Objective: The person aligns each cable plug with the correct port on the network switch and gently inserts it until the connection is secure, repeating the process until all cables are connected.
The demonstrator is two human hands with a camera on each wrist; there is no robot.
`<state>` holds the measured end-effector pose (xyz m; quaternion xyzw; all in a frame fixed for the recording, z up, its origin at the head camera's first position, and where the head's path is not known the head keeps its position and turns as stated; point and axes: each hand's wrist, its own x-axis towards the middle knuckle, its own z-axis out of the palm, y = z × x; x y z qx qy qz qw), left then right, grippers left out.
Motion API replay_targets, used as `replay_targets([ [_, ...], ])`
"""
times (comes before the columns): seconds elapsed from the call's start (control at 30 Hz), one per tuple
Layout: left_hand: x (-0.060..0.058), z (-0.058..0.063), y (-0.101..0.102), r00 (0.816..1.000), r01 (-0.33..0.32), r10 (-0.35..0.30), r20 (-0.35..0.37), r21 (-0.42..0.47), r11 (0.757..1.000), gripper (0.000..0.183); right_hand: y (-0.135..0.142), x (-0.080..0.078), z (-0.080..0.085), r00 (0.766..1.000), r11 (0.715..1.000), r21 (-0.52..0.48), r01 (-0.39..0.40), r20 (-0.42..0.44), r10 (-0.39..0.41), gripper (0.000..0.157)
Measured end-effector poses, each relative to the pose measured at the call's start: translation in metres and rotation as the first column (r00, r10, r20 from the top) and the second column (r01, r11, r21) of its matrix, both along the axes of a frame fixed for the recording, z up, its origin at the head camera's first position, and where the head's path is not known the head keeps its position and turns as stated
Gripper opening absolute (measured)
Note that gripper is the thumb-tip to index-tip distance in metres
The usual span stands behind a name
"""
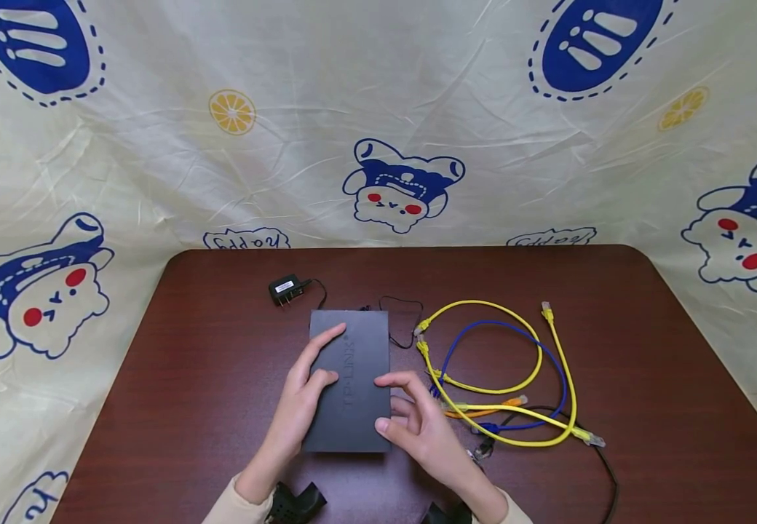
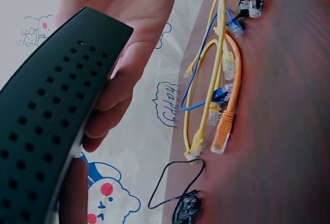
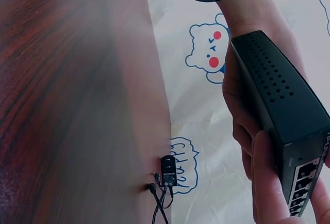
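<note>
1. Holding the black network switch just above the table, both hands grip it: the left hand has fingers curled along its left edge, and the right hand pinches its near right corner.
2. Judging by the right wrist view, the switch's ports look empty, so nothing seems plugged in yet.
3. Right of the switch, the yellow cables, blue cable and orange cable lie loose and untouched.
4. Behind the switch, the power adapter lies unconnected, as far as can be seen.

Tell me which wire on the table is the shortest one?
The orange cable. It shows only as a short stretch beside the right hand, under the yellow cables, while the blue cable and the yellow ones make big loops.
</note>
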<state>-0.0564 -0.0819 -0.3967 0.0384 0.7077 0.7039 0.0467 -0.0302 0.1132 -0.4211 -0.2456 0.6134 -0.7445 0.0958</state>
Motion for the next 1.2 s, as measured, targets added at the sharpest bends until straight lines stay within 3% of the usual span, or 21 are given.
replay_targets([
  [0.3, 0.0, -0.01, -0.007, 0.997, -0.064, 0.063, 0.036, 0.021, 0.998, 0.056, -0.002, -0.002, -0.002, 0.996, 0.995, 0.089, -0.052, 0.077, 0.046, 0.042],
  [0.57, 0.001, -0.015, -0.015, 0.994, -0.106, 0.105, 0.038, 0.011, 0.994, 0.053, 0.003, -0.009, -0.001, 0.998, 0.976, 0.213, -0.053, 0.052, 0.043, 0.041],
  [0.83, 0.001, -0.016, -0.024, 0.988, -0.148, 0.148, 0.031, -0.005, 0.989, 0.053, 0.008, -0.024, -0.003, 0.998, 0.985, 0.168, -0.033, 0.049, 0.026, 0.04],
  [1.2, 0.001, -0.018, -0.036, 0.983, -0.176, 0.177, 0.037, -0.03, 0.984, 0.052, 0.011, -0.048, -0.016, 0.999, 0.984, 0.178, 0.03, -0.022, -0.027, 0.043],
])
